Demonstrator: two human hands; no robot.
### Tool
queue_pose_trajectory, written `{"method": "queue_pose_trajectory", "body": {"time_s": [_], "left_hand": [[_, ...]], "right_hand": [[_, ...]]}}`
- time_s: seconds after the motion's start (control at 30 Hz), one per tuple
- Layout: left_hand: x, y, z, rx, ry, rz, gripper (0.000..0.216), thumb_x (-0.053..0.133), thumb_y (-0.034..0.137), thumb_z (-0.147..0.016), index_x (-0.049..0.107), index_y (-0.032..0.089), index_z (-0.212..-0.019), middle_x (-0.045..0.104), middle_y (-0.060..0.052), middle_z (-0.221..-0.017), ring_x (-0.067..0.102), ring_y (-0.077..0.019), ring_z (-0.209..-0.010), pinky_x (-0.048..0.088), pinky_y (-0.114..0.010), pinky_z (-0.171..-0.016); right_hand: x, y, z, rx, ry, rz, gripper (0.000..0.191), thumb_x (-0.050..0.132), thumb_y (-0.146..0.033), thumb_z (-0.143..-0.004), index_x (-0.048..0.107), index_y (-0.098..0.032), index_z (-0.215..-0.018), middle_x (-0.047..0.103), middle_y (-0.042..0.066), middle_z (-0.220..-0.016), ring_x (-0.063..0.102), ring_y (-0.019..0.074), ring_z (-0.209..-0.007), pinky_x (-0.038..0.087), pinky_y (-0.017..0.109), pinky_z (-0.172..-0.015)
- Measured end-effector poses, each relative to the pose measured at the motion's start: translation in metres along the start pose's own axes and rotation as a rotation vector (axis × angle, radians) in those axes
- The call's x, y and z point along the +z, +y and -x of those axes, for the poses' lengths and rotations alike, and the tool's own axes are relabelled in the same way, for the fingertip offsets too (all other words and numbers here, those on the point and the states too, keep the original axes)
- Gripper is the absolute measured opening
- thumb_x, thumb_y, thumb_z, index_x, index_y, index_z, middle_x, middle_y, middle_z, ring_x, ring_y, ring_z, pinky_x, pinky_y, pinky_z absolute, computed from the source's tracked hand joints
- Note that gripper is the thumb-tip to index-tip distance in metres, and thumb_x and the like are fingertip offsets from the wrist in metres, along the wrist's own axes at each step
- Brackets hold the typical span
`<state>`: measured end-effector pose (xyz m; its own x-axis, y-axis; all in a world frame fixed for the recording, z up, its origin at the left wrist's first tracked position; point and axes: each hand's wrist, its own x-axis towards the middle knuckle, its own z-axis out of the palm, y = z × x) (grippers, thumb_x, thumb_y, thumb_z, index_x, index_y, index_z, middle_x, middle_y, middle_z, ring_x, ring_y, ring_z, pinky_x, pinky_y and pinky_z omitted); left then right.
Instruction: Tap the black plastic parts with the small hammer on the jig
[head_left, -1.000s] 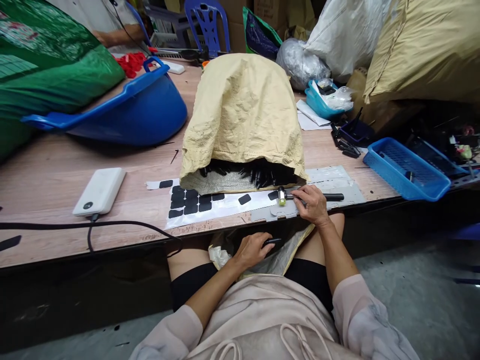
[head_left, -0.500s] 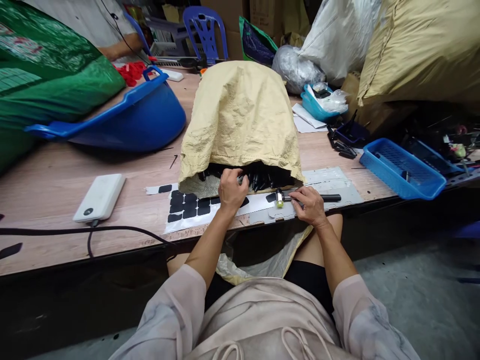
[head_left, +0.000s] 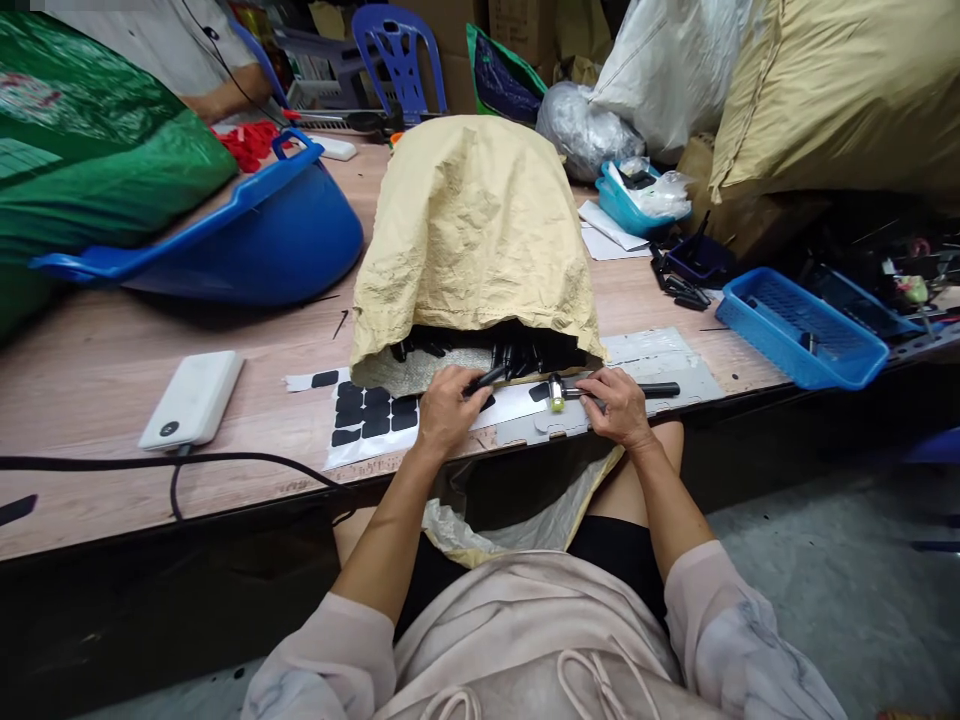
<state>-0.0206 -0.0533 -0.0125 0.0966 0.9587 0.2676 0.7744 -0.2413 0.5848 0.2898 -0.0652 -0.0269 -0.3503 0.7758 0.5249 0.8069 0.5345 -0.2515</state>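
Observation:
A tan woven sack lies on the wooden table, its open mouth toward me, full of black stick-like parts. My left hand is closed on one black part just outside the sack's mouth, over a white sheet of black pads. My right hand rests closed on the handle of a small mallet with a yellow-green head, lying on a grey card. An open bag sits in my lap under the table edge.
A white power bank with a black cable lies at left. A tipped blue tub and green sack stand behind it. Blue baskets and big sacks crowd the right. Another person's arm shows far back.
My left hand rose from my lap to the sack's mouth, took a black part, and has now drawn it back toward me. My right hand has stayed on the mallet.

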Motion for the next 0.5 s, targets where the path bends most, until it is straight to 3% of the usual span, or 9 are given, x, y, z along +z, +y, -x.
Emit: {"method": "queue_pose_trajectory", "body": {"time_s": [0.13,0.33,0.5], "left_hand": [[0.009,0.002,0.014,0.114,-0.127,0.073,0.021,0.069,0.031,-0.089,0.076,0.023,-0.108,0.068,-0.005,-0.095,0.062,-0.0230,-0.096,0.049,-0.037,-0.092],[0.020,0.001,0.007,0.119,-0.130,0.107,0.021,0.076,0.033,-0.085,0.077,0.024,-0.103,0.067,-0.004,-0.095,0.061,-0.0238,-0.096,0.049,-0.038,-0.088],[0.022,-0.001,0.006,0.098,-0.140,0.113,0.018,0.074,0.033,-0.086,0.077,0.024,-0.101,0.068,-0.004,-0.096,0.061,-0.0233,-0.096,0.048,-0.037,-0.088]], "right_hand": [[-0.001,-0.002,0.000,0.018,0.021,0.038,0.018,0.064,-0.026,-0.089,0.075,-0.021,-0.103,0.070,0.007,-0.094,0.058,0.0260,-0.089,0.045,0.039,-0.082],[-0.001,0.001,0.000,0.014,0.027,0.091,0.010,0.066,-0.026,-0.090,0.073,-0.021,-0.094,0.068,0.007,-0.090,0.057,0.0258,-0.089,0.041,0.039,-0.080],[-0.008,-0.002,-0.002,-0.067,0.026,0.119,0.018,0.056,-0.029,-0.101,0.071,-0.020,-0.097,0.070,0.007,-0.092,0.060,0.0246,-0.087,0.040,0.039,-0.081]]}}
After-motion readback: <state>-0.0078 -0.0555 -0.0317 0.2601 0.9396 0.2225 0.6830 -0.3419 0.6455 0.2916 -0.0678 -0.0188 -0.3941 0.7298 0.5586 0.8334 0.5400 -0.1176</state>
